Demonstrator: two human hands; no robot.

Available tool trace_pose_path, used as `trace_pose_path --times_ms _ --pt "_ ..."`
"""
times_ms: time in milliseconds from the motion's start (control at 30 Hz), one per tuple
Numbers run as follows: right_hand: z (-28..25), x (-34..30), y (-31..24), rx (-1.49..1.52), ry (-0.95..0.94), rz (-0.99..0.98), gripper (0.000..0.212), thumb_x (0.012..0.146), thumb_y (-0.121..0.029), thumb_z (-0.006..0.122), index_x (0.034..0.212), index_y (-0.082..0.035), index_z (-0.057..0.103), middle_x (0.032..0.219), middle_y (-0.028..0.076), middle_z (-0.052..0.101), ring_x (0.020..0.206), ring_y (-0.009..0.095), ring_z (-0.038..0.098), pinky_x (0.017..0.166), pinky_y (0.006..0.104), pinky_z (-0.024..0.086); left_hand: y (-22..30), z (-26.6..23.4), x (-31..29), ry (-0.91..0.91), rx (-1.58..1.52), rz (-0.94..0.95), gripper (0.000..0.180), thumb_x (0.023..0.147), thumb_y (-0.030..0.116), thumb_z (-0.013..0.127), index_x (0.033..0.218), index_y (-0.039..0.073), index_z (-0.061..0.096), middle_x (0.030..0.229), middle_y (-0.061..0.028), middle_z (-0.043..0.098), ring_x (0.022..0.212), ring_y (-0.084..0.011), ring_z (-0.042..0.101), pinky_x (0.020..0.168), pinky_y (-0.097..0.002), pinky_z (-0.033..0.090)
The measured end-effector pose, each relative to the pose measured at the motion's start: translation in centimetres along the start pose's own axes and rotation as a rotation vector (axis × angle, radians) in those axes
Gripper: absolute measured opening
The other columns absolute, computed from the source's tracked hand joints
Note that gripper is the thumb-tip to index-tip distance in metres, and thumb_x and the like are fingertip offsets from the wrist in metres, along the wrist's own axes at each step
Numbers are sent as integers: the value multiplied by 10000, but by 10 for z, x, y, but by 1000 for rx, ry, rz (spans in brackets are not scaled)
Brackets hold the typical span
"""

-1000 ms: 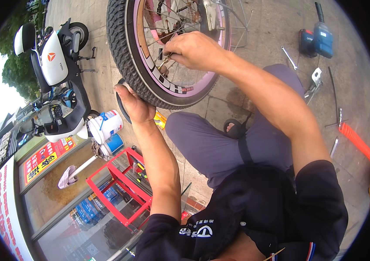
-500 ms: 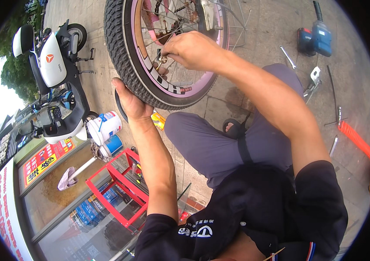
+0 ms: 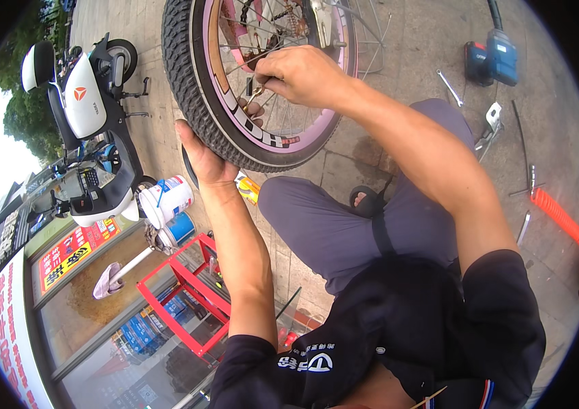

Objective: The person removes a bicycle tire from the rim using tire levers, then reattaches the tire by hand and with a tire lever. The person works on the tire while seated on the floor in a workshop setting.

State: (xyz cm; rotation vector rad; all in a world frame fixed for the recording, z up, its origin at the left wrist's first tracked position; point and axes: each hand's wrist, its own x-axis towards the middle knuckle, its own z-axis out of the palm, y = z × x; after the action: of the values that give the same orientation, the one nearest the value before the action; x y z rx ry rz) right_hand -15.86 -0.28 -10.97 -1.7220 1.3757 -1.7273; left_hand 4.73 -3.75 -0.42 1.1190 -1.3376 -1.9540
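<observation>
A small bicycle wheel (image 3: 290, 141) with a knobbly black tyre (image 3: 197, 88) and a pink rim stands at the top of the head view. My left hand (image 3: 209, 158) is closed round the tyre's lower left side; its fingertips show past the rim among the spokes, the rest hidden behind the wheel. Near those fingertips my right hand (image 3: 301, 76) pinches a small brass-coloured fitting (image 3: 256, 91) at the inner side of the rim. Its exact kind is too small to tell. Behind the spokes, a chain (image 3: 296, 26) and pink frame parts show.
On the pavement to the right lie a wrench (image 3: 449, 88), a blue cordless power tool (image 3: 500, 58), a metal bracket (image 3: 493, 117) and a coiled orange air hose (image 3: 558, 217). At left are a white scooter (image 3: 85, 105), a bucket (image 3: 170, 199) and a red metal rack (image 3: 187, 286).
My right hand has shifted slightly upward with the brass-coloured fitting, which shows at a different tilt. My left hand keeps its hold on the wheel.
</observation>
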Motion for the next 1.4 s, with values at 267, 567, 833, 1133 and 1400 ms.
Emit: trace_pose_path --times_ms 267,567,833,1133,1400 --pt "0 -5 1 243 -45 93 136 840 -117 674 971 -79 686 912 101 717 882 335 695 770 431 551 3 1 0 -11 -31 -13 1046 849 854 436 1474 16 420 1292 -255 600 1118 -456 630 928 -584 539" --pt "3 -7 5 166 -8 5 123 828 -100 682 940 -70 722 949 108 714 908 340 685 800 439 550 0 2 -2 90 20 5 1050 854 857 421 1470 7 423 1266 -302 598 1118 -456 630 947 -597 526" --pt "-1 -5 7 52 -50 -15 132 807 -74 725 938 -51 723 918 105 706 897 325 681 798 421 545 -4 -2 0 104 -34 -2 1078 832 881 420 1428 -17 461 1198 -300 632 1063 -451 652 919 -577 541" --pt "0 -5 5 81 -53 -28 116 805 -80 718 919 -59 724 891 109 699 884 327 683 793 429 544 -3 1 -1 134 -34 -8 1060 840 876 414 1441 4 455 1217 -281 630 1074 -453 651 927 -591 537" --pt "-6 -1 7 200 -178 -8 178 801 -27 732 979 -33 722 967 118 716 908 340 686 813 418 548 -3 0 -2 114 -36 -11 1053 848 870 409 1461 15 430 1251 -262 617 1069 -450 654 908 -593 549"
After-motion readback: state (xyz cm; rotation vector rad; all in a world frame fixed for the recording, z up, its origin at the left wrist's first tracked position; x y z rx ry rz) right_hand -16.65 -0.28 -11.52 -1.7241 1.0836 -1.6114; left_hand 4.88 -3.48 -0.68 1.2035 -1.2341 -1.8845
